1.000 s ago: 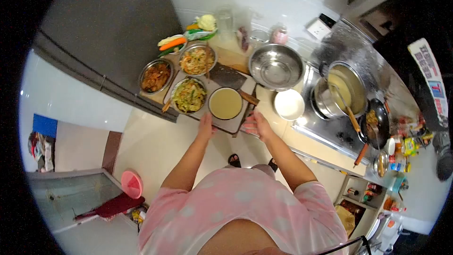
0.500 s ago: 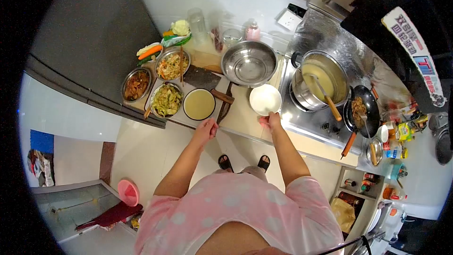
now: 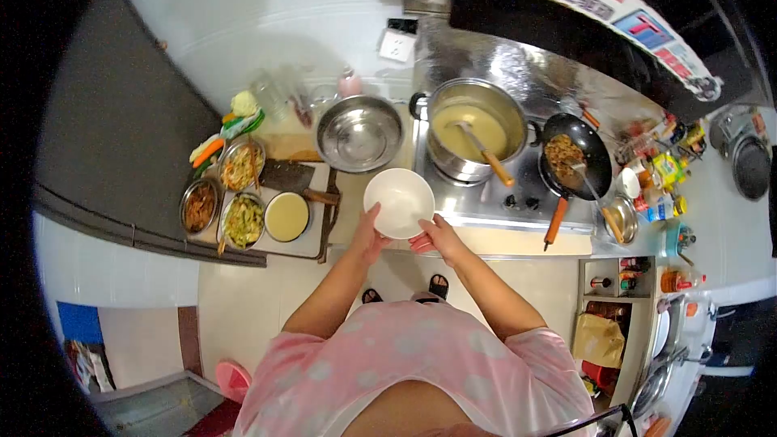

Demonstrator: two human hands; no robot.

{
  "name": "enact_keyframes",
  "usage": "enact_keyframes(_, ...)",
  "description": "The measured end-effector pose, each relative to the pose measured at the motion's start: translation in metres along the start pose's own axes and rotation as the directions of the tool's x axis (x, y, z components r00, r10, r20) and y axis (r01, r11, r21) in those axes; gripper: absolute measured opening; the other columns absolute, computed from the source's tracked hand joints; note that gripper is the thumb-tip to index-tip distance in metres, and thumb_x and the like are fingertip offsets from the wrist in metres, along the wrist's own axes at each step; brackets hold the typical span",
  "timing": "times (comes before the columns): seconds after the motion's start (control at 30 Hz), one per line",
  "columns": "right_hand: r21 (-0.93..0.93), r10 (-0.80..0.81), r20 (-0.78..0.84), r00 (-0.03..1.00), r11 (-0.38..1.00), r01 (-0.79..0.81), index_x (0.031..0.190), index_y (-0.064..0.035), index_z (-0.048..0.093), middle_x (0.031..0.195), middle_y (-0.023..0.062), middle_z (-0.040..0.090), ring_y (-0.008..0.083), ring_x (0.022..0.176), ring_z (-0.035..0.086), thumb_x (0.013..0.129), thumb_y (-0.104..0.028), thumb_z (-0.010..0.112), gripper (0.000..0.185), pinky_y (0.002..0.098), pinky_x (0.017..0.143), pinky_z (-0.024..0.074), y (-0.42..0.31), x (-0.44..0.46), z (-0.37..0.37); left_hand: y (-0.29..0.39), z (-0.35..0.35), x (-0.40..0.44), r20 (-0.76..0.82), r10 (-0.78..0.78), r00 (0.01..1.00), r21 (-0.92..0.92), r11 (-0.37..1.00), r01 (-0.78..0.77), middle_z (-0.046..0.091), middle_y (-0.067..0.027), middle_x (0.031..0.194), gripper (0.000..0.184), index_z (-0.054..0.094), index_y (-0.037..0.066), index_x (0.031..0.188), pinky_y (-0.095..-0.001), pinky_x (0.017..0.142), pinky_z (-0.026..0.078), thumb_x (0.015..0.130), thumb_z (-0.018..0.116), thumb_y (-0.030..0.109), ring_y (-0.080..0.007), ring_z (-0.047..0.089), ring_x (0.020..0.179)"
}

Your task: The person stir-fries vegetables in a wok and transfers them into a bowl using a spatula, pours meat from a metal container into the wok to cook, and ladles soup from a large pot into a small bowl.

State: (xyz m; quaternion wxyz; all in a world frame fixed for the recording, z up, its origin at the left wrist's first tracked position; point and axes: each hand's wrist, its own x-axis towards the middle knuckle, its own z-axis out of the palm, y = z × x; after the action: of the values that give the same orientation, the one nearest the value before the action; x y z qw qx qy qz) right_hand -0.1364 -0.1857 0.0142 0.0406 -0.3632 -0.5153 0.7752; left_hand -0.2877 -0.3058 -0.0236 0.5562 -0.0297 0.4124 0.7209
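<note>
Both of my hands hold a white bowl [image 3: 399, 203] that looks empty, near the counter's front edge. My left hand [image 3: 369, 235] grips its lower left rim, and my right hand [image 3: 438, 239] its lower right. Beyond the bowl to the left is a steel basin [image 3: 359, 133]. To the right, a steel pot [image 3: 477, 167] of pale yellow liquid stands on the stove, with a wooden-handled ladle [image 3: 490, 162] in it. A bowl of similar liquid [image 3: 287, 216] sits on the cutting board beside a cleaver [image 3: 288, 177].
Dishes of shredded vegetables [image 3: 241, 165], greens [image 3: 243, 221] and brown food [image 3: 199, 205] stand at the left. A black wok [image 3: 591, 154] with chopped food and a spatula is on the right burner. Bottles and a small steel bowl [image 3: 621, 219] lie farther right.
The view has shifted right toward the stove. The white bowl, first on the counter and then touched by my right hand, is now lifted toward me between both hands.
</note>
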Motion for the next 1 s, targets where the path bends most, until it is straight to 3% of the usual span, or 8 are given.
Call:
enact_keyframes(0.13,-0.021,-0.051,0.007,0.999,0.998,0.051,0.111,-0.0016,0.047,0.078,0.0134,0.063,0.0189,0.058,0.063,0.090,-0.040,0.051,0.044,0.0260,0.051,0.0513,0.000,-0.001,-0.071,-0.002,0.020,0.022,-0.088,0.093,0.992,0.029,0.995,-0.091,0.045,-0.0096,0.125,0.054,0.029,0.015,0.134,-0.0452,0.090,0.042,0.088,0.053,0.032,-0.0262,0.048,0.113)
enact_keyframes(0.2,-0.037,-0.296,-0.305,0.905,0.954,0.299,0.111,-0.0005,0.051,0.072,0.0073,0.057,0.0159,0.054,0.058,0.086,-0.025,0.060,0.037,0.0277,0.052,0.0496,0.006,-0.002,-0.109,-0.001,0.030,0.030,-0.148,0.242,0.959,0.207,0.956,-0.210,0.044,-0.0114,0.126,0.059,0.028,0.012,0.136,-0.0430,0.093,0.040,0.086,0.056,0.026,-0.0267,0.047,0.114)
enact_keyframes(0.33,-0.507,-0.794,-0.361,0.490,0.608,0.611,0.116,-0.0069,0.055,0.078,0.0039,0.050,0.0140,0.067,0.053,0.072,-0.005,0.072,0.048,0.0271,0.060,0.0462,-0.037,-0.013,-0.144,0.009,0.055,0.025,0.148,0.742,0.654,0.848,0.244,-0.470,0.040,-0.0166,0.123,0.064,0.030,0.009,0.136,-0.0387,0.097,0.036,0.081,0.061,0.012,-0.0313,0.043,0.114)
enact_keyframes(0.5,-0.787,-0.830,0.108,0.547,0.264,0.557,0.110,-0.0169,0.061,0.087,0.0063,0.049,0.0213,0.081,0.052,0.067,-0.009,0.074,0.046,0.0315,0.065,0.0461,-0.086,0.002,-0.167,0.017,0.090,0.003,0.292,0.780,0.553,0.949,-0.166,-0.267,0.038,-0.0202,0.118,0.063,0.032,0.008,0.135,-0.0388,0.096,0.035,0.080,0.061,0.009,-0.0370,0.042,0.111)
enact_keyframes(0.6,-0.870,-0.816,0.307,0.489,-0.033,0.492,0.097,-0.0155,0.063,0.086,0.0083,0.053,0.0287,0.084,0.056,0.069,-0.017,0.069,0.029,0.0391,0.067,0.0476,-0.110,0.018,-0.174,0.013,0.084,0.009,0.191,0.835,0.515,0.956,-0.039,-0.291,0.039,-0.0197,0.119,0.061,0.032,0.007,0.135,-0.0378,0.097,0.034,0.082,0.061,0.011,-0.0349,0.042,0.112)
enact_keyframes(0.73,-0.868,-0.910,0.213,0.355,-0.009,0.497,0.092,-0.0146,0.065,0.083,0.0121,0.063,0.0295,0.074,0.061,0.073,-0.019,0.066,0.020,0.0383,0.066,0.0494,-0.130,0.029,-0.180,0.008,0.050,0.038,-0.018,0.819,0.574,0.851,0.314,-0.421,0.038,-0.0175,0.128,0.059,0.029,0.007,0.137,-0.0379,0.098,0.033,0.087,0.058,0.019,-0.0285,0.041,0.116)
enact_keyframes(0.87,-0.851,-0.844,-0.097,0.527,0.345,0.396,0.100,-0.0041,0.062,0.080,0.0136,0.065,0.0248,0.061,0.063,0.082,-0.022,0.061,0.025,0.0319,0.054,0.0488,-0.132,0.037,-0.193,0.006,0.050,0.039,-0.303,0.478,0.824,0.407,0.847,-0.342,0.042,-0.0123,0.129,0.060,0.028,0.011,0.138,-0.0363,0.091,0.040,0.089,0.052,0.037,-0.0242,0.046,0.114)
enact_keyframes(1.0,-0.161,-0.429,-0.415,0.802,0.903,0.399,0.108,-0.0060,0.058,0.080,0.0084,0.064,0.0139,0.063,0.063,0.090,-0.019,0.052,0.024,0.0230,0.052,0.0486,-0.123,0.040,-0.199,0.015,0.049,0.045,-0.183,0.231,0.956,0.231,0.955,-0.187,0.049,-0.0063,0.124,0.060,0.033,0.017,0.135,-0.0334,0.081,0.045,0.089,0.042,0.055,-0.0178,0.051,0.109)
